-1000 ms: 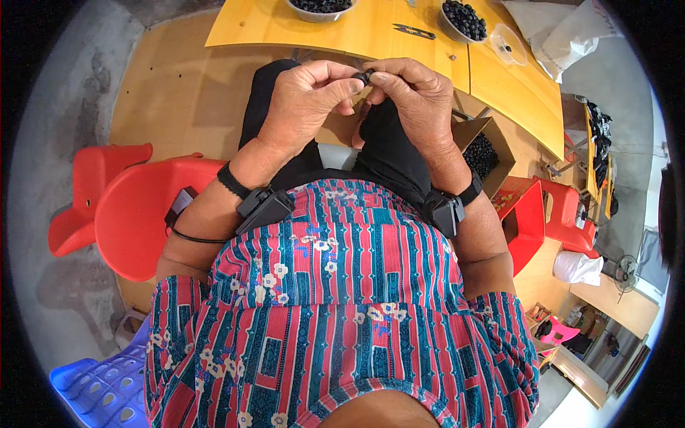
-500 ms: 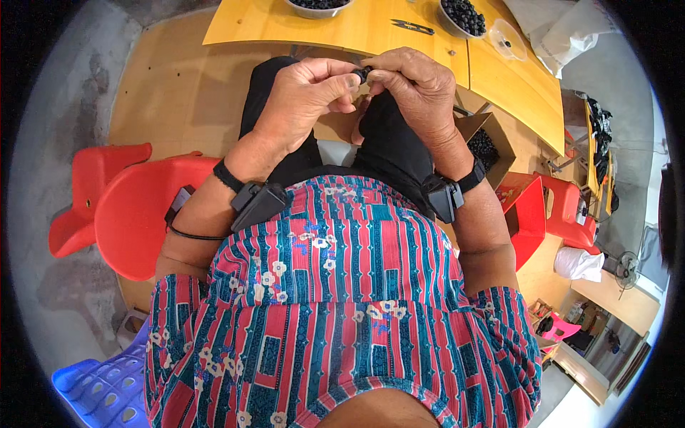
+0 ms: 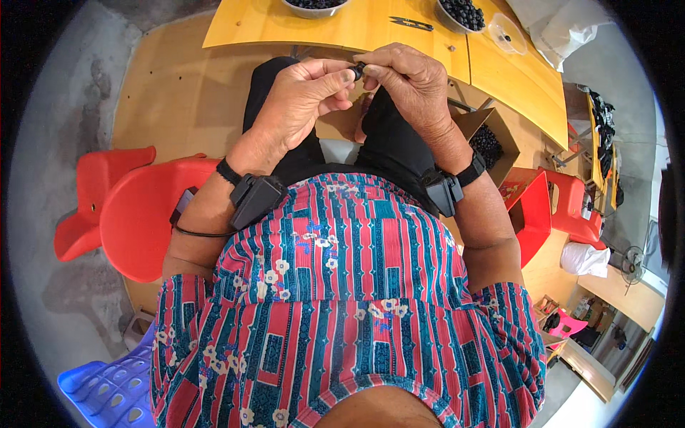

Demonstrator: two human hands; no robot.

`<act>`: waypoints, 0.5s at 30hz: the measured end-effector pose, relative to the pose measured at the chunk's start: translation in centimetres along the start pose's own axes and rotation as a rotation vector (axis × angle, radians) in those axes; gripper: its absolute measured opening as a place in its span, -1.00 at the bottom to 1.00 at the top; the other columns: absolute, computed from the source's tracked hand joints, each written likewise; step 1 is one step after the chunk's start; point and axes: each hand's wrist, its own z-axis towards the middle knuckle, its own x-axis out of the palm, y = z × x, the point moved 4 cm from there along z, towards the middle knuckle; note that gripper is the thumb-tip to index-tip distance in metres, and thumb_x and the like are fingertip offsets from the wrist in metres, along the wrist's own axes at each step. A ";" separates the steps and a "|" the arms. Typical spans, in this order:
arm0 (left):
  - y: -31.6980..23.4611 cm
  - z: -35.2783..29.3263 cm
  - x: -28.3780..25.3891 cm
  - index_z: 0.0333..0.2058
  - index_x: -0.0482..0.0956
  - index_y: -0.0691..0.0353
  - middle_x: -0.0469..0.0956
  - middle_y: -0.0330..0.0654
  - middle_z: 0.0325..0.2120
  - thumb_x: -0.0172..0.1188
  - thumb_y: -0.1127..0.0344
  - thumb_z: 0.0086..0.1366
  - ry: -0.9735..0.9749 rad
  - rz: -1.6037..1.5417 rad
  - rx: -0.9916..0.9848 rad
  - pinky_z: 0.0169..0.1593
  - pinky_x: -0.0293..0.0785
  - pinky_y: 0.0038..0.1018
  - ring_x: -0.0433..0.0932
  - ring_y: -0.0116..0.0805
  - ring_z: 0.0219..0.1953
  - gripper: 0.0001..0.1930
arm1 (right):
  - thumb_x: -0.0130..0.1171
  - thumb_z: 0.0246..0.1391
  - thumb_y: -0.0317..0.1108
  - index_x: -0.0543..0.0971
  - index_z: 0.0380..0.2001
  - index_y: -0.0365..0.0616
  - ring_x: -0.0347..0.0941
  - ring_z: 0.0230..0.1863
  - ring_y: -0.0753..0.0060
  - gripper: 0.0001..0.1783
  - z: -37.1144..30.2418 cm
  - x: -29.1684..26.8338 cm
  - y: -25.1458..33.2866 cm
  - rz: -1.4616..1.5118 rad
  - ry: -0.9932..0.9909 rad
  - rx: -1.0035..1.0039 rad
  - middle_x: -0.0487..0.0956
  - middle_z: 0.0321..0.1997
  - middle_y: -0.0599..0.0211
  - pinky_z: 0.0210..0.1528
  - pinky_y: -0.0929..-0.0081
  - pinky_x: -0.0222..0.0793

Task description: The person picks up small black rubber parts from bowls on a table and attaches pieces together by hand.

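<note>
Between my fingertips, above my lap and just short of the table edge, is a small black part (image 3: 358, 70); its exact kind is too small to make out. My left hand (image 3: 303, 96) pinches it from the left with thumb and forefinger, the other fingers curled below. From the right, my right hand (image 3: 410, 82) pinches the same part between thumb and forefinger. Beyond my hands, on the yellow table (image 3: 285, 32), stand two bowls of small black parts: one bowl (image 3: 314, 10) to the left, another bowl (image 3: 460, 18) to the right. Black thread snips (image 3: 411, 23) lie between them.
A clear lid (image 3: 506, 36) and a white plastic bag (image 3: 564, 43) lie at the table's right. Beside my right knee stands a cardboard box (image 3: 499, 143) of black parts. Red chairs (image 3: 153, 214) are at my left, a red bin (image 3: 528, 214) at my right, a blue stool (image 3: 110, 385) lower left.
Both hands have shifted slightly, the right one a little to the left and up. The small black part stays pinched between them.
</note>
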 end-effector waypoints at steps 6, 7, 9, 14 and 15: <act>-0.3 0.2 0.2 -0.22 0.51 0.36 0.51 -0.29 -0.46 0.21 0.35 0.19 -0.024 -0.019 0.028 -0.30 0.52 -0.61 0.48 -0.60 -0.46 -0.77 | 0.14 0.04 -0.45 0.61 -0.37 -0.30 0.52 -0.52 0.55 -0.85 -0.1 0.0 -0.8 0.198 -0.077 0.154 0.57 -0.51 0.30 -0.46 0.64 0.43; -0.3 0.2 0.2 -0.21 0.51 0.36 0.51 -0.29 -0.46 0.21 0.35 0.19 -0.018 -0.021 0.039 -0.30 0.52 -0.61 0.48 -0.60 -0.46 -0.77 | 0.14 0.04 -0.44 0.61 -0.37 -0.30 0.52 -0.52 0.56 -0.85 0.0 0.0 -0.9 0.251 -0.079 0.240 0.58 -0.51 0.31 -0.45 0.64 0.43; -0.6 0.2 0.4 -0.21 0.51 0.36 0.51 -0.29 -0.46 0.21 0.35 0.20 -0.022 -0.007 0.052 -0.30 0.52 -0.61 0.48 -0.60 -0.46 -0.77 | 0.14 0.04 -0.43 0.62 -0.38 -0.30 0.52 -0.52 0.57 -0.84 0.1 0.1 -1.0 0.304 -0.084 0.323 0.58 -0.51 0.31 -0.44 0.64 0.43; -0.6 0.1 0.3 -0.22 0.51 0.36 0.51 -0.28 -0.45 0.20 0.35 0.20 -0.038 0.011 0.073 -0.29 0.51 -0.62 0.48 -0.60 -0.46 -0.77 | 0.17 0.03 -0.40 0.63 -0.40 -0.27 0.50 -0.54 0.60 -0.85 0.2 0.3 -0.9 0.422 -0.094 0.420 0.58 -0.54 0.34 -0.44 0.68 0.42; -0.5 0.1 0.2 -0.20 0.50 0.34 0.50 -0.29 -0.44 0.19 0.35 0.21 -0.037 0.024 0.064 -0.29 0.52 -0.62 0.48 -0.60 -0.44 -0.77 | 0.17 0.03 -0.40 0.63 -0.40 -0.27 0.50 -0.54 0.60 -0.85 0.2 0.3 -0.9 0.421 -0.097 0.417 0.58 -0.54 0.34 -0.44 0.68 0.42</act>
